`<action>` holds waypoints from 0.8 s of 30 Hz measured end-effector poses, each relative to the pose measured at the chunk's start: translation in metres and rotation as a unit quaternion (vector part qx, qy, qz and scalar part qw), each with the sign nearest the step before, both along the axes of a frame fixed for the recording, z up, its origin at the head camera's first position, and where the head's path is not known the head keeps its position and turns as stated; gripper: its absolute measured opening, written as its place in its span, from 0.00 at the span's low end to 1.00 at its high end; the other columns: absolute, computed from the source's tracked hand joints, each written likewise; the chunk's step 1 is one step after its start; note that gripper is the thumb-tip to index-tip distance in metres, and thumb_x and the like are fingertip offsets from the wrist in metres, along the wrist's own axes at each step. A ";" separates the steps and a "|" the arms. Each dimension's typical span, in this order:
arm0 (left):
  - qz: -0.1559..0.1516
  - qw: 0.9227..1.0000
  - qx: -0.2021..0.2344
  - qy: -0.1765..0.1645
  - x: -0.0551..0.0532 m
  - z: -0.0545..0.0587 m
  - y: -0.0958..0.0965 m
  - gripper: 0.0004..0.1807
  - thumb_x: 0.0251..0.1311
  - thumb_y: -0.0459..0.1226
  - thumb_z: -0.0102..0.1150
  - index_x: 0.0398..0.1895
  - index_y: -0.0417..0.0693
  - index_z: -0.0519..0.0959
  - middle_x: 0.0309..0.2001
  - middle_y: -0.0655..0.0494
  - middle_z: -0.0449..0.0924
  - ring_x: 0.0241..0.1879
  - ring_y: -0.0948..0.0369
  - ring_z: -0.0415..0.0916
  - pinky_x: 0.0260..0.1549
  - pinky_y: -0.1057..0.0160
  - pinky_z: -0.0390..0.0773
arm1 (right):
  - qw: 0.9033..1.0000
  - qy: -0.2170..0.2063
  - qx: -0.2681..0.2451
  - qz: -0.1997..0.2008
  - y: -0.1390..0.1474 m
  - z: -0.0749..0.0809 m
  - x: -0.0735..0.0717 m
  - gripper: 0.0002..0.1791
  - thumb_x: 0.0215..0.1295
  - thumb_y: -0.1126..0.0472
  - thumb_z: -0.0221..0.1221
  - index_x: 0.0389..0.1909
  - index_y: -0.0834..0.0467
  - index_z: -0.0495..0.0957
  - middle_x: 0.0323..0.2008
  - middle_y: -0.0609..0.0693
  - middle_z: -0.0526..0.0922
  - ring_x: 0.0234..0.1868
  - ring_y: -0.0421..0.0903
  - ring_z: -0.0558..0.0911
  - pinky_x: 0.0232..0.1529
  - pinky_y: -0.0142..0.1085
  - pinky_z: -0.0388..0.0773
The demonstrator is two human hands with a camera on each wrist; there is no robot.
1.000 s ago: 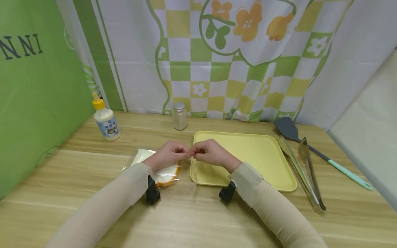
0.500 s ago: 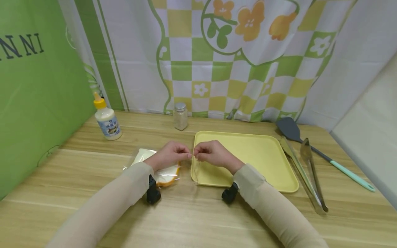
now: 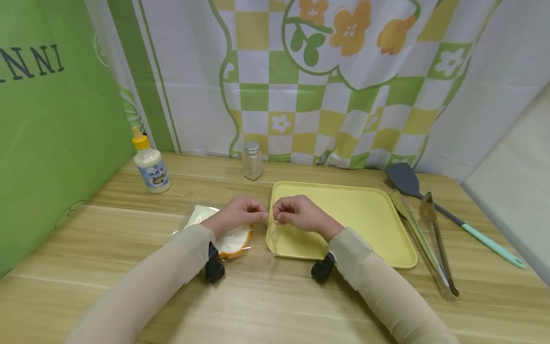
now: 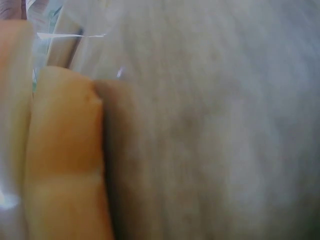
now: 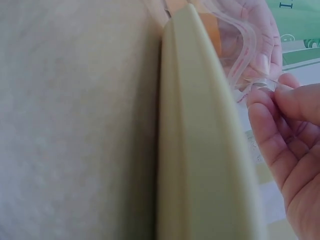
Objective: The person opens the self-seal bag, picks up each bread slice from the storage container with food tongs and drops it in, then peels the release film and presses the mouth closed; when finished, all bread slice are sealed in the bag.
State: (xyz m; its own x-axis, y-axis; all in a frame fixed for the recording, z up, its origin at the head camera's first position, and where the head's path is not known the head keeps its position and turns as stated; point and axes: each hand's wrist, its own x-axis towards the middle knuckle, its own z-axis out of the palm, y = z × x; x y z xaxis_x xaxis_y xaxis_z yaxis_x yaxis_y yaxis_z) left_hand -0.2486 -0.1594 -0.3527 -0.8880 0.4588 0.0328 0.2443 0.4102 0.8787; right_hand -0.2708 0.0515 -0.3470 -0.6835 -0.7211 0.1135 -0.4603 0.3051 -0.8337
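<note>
A clear plastic bag [image 3: 247, 247] lies left of the yellow tray [image 3: 343, 229] with white, orange-crusted bread [image 3: 234, 242] inside. In the left wrist view the bread [image 4: 67, 145] shows its brown crust close up. My left hand [image 3: 238, 211] is over the bag and pinches its edge between thumb and fingers. Just to its right, above the tray's left rim, my right hand [image 3: 302, 216] pinches a thin clear piece at the bag's mouth. The right wrist view shows a clear strip with red marks [image 5: 245, 50] along the bag, between both hands.
A squeeze bottle with a yellow cap [image 3: 152, 167] stands at the back left. A glass shaker jar [image 3: 252, 162] is behind the tray. Metal tongs [image 3: 423, 239] and a dark spatula with a mint handle [image 3: 455, 220] lie right of the tray.
My right hand has drawn slightly to the right, so a small gap has opened between the fingertips of both hands. My left hand has hardly moved.
</note>
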 end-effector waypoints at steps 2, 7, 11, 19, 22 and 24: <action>-0.001 1.000 0.001 -0.002 0.000 0.000 0.001 0.09 0.60 0.35 0.57 0.32 0.35 0.80 0.27 0.57 0.78 0.29 0.64 0.67 0.32 0.67 0.67 | 1.000 0.000 0.000 0.002 0.002 -0.001 -0.001 0.05 0.61 0.74 0.52 0.30 0.65 0.75 0.28 0.53 0.80 0.31 0.41 0.78 0.36 0.34 0.78; 0.025 0.999 0.002 -0.020 0.001 0.000 -0.001 0.08 0.60 0.36 0.57 0.32 0.38 0.80 0.29 0.59 0.77 0.32 0.63 0.68 0.35 0.66 0.69 | 1.000 -0.016 -0.002 -0.011 0.010 0.000 -0.001 0.05 0.63 0.73 0.51 0.31 0.65 0.75 0.28 0.53 0.80 0.31 0.41 0.78 0.37 0.38 0.79; 0.050 0.998 0.001 -0.030 0.001 0.001 -0.008 0.09 0.61 0.37 0.57 0.32 0.39 0.80 0.30 0.58 0.76 0.33 0.61 0.68 0.37 0.64 0.68 | 1.000 -0.023 -0.003 -0.019 0.012 0.006 -0.001 0.05 0.64 0.73 0.51 0.31 0.66 0.74 0.29 0.54 0.79 0.31 0.42 0.78 0.37 0.39 0.79; 0.050 0.999 0.001 -0.014 -0.001 -0.001 -0.003 0.09 0.61 0.38 0.57 0.31 0.41 0.80 0.32 0.58 0.78 0.34 0.62 0.69 0.38 0.64 0.70 | 0.999 -0.022 0.020 -0.014 0.018 0.009 0.004 0.04 0.64 0.73 0.50 0.31 0.66 0.73 0.27 0.53 0.78 0.29 0.42 0.76 0.34 0.36 0.77; 0.055 0.998 0.003 -0.019 -0.001 -0.001 -0.002 0.09 0.61 0.38 0.56 0.31 0.41 0.80 0.31 0.58 0.77 0.34 0.62 0.69 0.38 0.64 0.70 | 0.999 -0.014 0.034 -0.007 0.021 0.008 0.006 0.04 0.64 0.72 0.50 0.32 0.66 0.73 0.25 0.53 0.77 0.27 0.42 0.74 0.31 0.33 0.74; 0.057 0.998 0.004 -0.023 -0.002 -0.001 -0.002 0.09 0.62 0.38 0.56 0.31 0.40 0.80 0.30 0.58 0.76 0.33 0.62 0.68 0.37 0.64 0.70 | 0.999 -0.007 0.040 -0.007 0.024 0.009 0.008 0.04 0.65 0.71 0.50 0.33 0.67 0.73 0.25 0.52 0.76 0.26 0.42 0.73 0.28 0.32 0.72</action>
State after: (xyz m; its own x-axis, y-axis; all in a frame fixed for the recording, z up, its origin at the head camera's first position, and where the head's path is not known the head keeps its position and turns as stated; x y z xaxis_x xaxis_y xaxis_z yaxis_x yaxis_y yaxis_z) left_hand -0.2504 -0.1616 -0.3539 -0.9351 0.3543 -0.0071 0.1549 0.4267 0.8910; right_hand -0.2628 0.0753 -0.3383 -0.6948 -0.7177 0.0451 -0.4433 0.3781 -0.8128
